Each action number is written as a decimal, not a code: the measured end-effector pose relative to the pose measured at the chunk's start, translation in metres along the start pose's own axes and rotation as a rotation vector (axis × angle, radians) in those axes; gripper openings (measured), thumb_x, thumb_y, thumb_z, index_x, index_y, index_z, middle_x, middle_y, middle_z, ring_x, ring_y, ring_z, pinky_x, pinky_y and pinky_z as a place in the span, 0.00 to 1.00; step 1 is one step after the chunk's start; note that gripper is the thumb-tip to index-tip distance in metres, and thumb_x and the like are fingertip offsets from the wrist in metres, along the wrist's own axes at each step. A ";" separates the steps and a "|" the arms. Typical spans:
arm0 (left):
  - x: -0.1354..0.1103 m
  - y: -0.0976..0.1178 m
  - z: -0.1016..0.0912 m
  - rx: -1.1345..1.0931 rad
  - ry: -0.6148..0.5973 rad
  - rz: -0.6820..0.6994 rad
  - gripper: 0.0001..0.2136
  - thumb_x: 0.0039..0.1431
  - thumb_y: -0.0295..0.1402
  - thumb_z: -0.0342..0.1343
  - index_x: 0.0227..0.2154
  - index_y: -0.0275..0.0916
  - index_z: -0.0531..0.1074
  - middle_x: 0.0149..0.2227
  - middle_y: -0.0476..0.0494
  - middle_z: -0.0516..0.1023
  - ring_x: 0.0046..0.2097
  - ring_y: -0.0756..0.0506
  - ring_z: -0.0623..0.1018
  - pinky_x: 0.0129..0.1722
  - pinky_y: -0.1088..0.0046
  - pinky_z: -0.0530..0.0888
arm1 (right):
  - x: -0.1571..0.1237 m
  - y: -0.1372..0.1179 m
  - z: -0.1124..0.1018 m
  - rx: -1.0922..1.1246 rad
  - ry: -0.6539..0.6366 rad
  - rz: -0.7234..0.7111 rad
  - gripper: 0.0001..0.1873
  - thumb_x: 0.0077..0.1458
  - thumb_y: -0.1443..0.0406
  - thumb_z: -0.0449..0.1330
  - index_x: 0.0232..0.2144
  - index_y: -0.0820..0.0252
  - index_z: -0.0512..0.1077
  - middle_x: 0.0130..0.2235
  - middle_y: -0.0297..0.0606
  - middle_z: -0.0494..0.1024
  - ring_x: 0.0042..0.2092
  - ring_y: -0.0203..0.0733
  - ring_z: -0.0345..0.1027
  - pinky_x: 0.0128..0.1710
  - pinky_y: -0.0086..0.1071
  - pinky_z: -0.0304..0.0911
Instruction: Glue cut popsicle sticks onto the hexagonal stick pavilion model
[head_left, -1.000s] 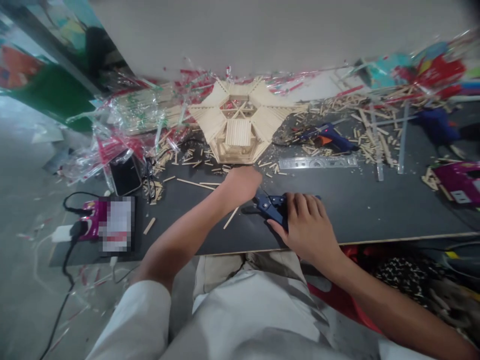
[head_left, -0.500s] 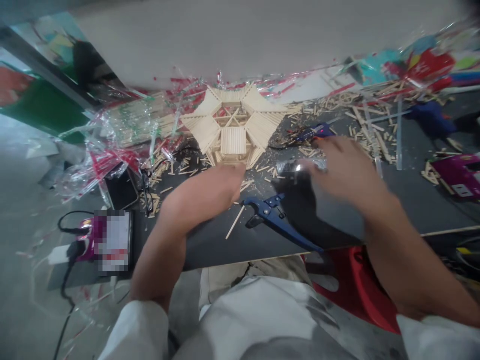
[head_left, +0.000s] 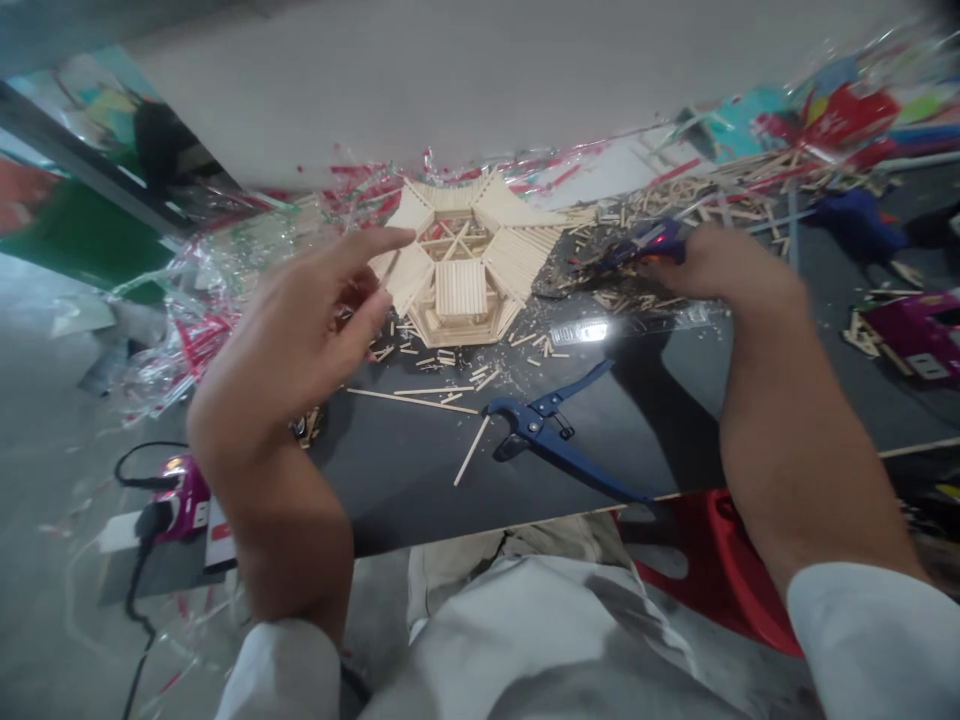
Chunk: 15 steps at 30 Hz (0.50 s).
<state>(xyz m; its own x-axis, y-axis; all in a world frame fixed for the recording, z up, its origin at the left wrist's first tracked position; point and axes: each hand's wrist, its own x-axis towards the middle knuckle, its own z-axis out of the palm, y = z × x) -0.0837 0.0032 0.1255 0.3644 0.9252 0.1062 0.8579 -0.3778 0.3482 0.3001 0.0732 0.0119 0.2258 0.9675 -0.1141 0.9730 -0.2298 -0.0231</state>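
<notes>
A hexagonal model pavilion of pale craft sticks [head_left: 459, 290] stands on the dark tabletop, its panels fanning out from a small slatted square. My left hand [head_left: 304, 325] hovers at its left side, fingers apart and holding nothing, with the fingertips close to the panels. My right hand [head_left: 724, 270] is at the far side of the table, closed on the rear of a blue hot glue gun [head_left: 637, 248]. A blue pair of ratchet pipe cutters [head_left: 544, 432] lies on the table between my hands, touched by neither.
Loose sticks and chips litter the dark table [head_left: 420, 490], and a steel ruler [head_left: 577, 332] lies behind the cutters. Crumpled clear and red plastic wrap [head_left: 202, 330] bunches at the left. A second blue tool [head_left: 859, 225] and a magenta box [head_left: 919, 340] sit at the right. A red seat [head_left: 720, 580] shows below the front edge.
My right hand has let go of the cutters and moved to the glue gun. My left hand has lifted, opened and shifted left of the model. The cutters now lie still on the table.
</notes>
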 end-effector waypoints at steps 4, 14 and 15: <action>0.002 -0.002 0.000 -0.071 0.010 -0.055 0.22 0.69 0.41 0.51 0.64 0.51 0.68 0.46 0.47 0.81 0.38 0.43 0.81 0.40 0.67 0.77 | -0.007 0.001 -0.036 0.093 0.105 0.210 0.37 0.67 0.54 0.54 0.56 0.91 0.71 0.54 0.72 0.75 0.57 0.59 0.73 0.41 0.46 0.57; 0.011 -0.001 0.010 -0.026 -0.015 -0.027 0.22 0.67 0.37 0.51 0.62 0.47 0.69 0.41 0.50 0.83 0.40 0.44 0.81 0.44 0.67 0.77 | -0.045 -0.037 -0.099 0.218 0.439 -0.259 0.35 0.62 0.51 0.62 0.60 0.73 0.71 0.54 0.56 0.78 0.54 0.63 0.73 0.42 0.45 0.59; 0.011 -0.001 0.010 -0.025 -0.013 -0.030 0.22 0.66 0.36 0.51 0.62 0.46 0.70 0.41 0.49 0.83 0.39 0.44 0.81 0.45 0.67 0.76 | -0.047 -0.046 -0.098 0.240 0.453 -0.291 0.31 0.62 0.57 0.64 0.60 0.73 0.71 0.53 0.54 0.79 0.53 0.61 0.74 0.44 0.43 0.60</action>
<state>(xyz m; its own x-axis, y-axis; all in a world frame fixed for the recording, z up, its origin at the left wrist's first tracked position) -0.0770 0.0133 0.1173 0.3437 0.9353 0.0838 0.8591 -0.3492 0.3742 0.2497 0.0483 0.1157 0.0009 0.9310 0.3650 0.9716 0.0855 -0.2205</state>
